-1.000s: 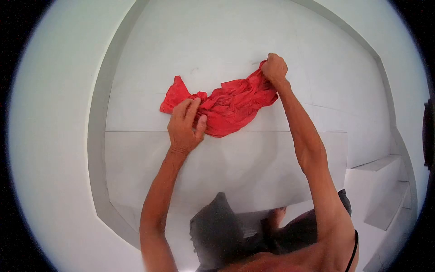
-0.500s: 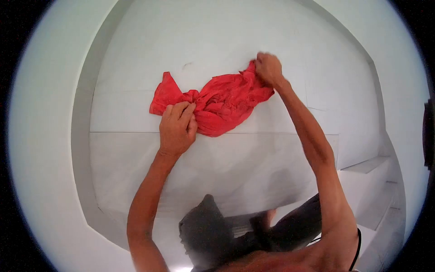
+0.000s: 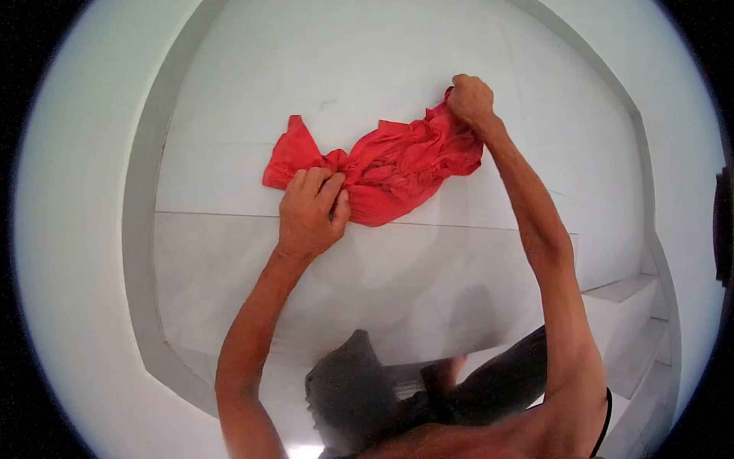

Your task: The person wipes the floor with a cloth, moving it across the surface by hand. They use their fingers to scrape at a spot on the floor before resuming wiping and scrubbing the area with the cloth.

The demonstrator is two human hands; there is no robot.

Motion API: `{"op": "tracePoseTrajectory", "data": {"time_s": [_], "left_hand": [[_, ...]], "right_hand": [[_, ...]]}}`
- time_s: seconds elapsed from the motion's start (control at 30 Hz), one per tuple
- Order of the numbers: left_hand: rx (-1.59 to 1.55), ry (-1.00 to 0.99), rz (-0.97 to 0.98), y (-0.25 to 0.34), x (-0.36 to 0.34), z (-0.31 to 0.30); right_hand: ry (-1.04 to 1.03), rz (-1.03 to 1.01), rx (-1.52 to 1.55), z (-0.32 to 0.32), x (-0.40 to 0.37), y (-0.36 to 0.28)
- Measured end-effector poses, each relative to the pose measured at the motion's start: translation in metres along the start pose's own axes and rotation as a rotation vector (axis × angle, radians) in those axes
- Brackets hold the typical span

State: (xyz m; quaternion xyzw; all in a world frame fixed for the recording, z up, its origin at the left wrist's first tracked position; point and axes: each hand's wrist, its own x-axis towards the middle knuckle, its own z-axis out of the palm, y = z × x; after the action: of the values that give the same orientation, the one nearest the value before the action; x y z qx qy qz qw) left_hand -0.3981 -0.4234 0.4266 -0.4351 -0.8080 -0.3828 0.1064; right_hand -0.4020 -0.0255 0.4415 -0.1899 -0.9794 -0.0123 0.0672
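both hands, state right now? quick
Left hand: fingers bent on the red cloth at its bunched part; whether it grips cannot be told.
Right hand: closed, holding the cloth's far end.

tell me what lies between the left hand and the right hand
The crumpled red cloth lies between the left hand and the right hand, as the head view shows.
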Motion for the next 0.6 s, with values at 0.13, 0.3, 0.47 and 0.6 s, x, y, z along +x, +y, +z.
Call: {"op": "tracePoseTrajectory", "data": {"time_s": [0.13, 0.3, 0.47, 0.6], "left_hand": [[-0.01, -0.004, 0.004, 0.001, 0.001, 0.001], [-0.018, 0.033, 0.016, -0.004, 0.003, 0.005], [-0.07, 0.009, 0.025, -0.013, -0.002, 0.005], [-0.063, -0.043, 0.003, -0.007, 0.005, 0.001]], "right_hand": [[0.024, -0.156, -0.004, 0.009, -0.048, -0.037], [-0.08, 0.036, 0.025, 0.008, 0.002, -0.02], [-0.086, 0.018, 0.028, 0.018, -0.029, -0.014], [0.036, 0.04, 0.129, 0.035, -0.017, 0.004]]}}
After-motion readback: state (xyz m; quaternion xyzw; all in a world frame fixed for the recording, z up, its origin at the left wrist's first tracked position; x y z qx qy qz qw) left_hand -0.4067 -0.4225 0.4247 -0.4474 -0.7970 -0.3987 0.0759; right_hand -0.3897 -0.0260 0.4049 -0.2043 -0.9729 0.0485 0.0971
